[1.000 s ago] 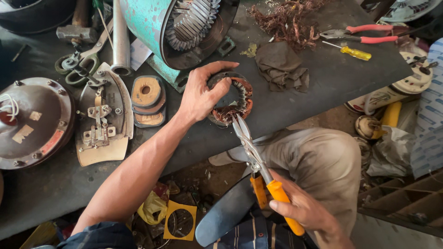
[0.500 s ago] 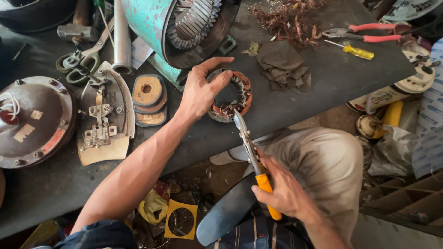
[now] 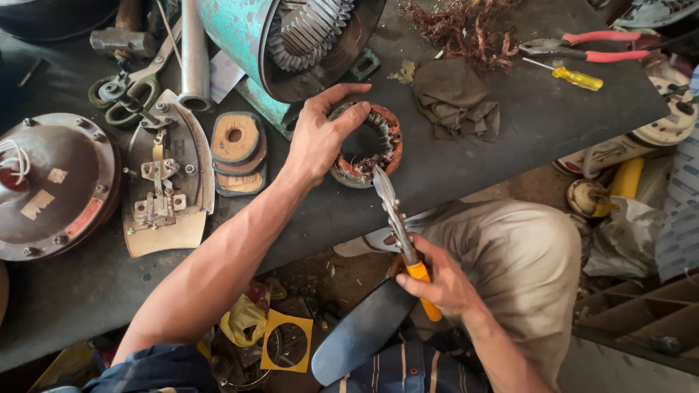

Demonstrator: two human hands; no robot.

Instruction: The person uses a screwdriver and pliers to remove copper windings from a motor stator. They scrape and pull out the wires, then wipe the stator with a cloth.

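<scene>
Head view: the person's two bare arms reach over a dark counter crowded with motor parts.
Stator ring: a round wound stator, rust-orange with copper windings, lies flat at the centre of the frame, near the counter's front edge.
Left hand: the left hand grasps the ring, thumb over the far rim and fingers curled over its left side.
Right hand: the right hand, lower centre, is clenched around the orange handles of the snips, whose blade tips rest at the ring's near rim.
Handling, as judged: steel core and copper make the ring look heavy and stiff, with sharp wire ends; the rough rim should not slip. The outer steel edge seems the safest hold, away from the frayed windings.
Snips, as judged: stiff and light, with grippy coated handles.
Packages and labels: a flat yellow square card with a round hole lies on the floor at lower centre; a crumpled yellow bag sits just left of it.
Stickers: pale rectangular patches show on the round brown motor cover at the left edge.
Nearby: a teal motor housing at top centre, a dark rag right of the ring, red-handled pliers and a yellow screwdriver at upper right.
</scene>
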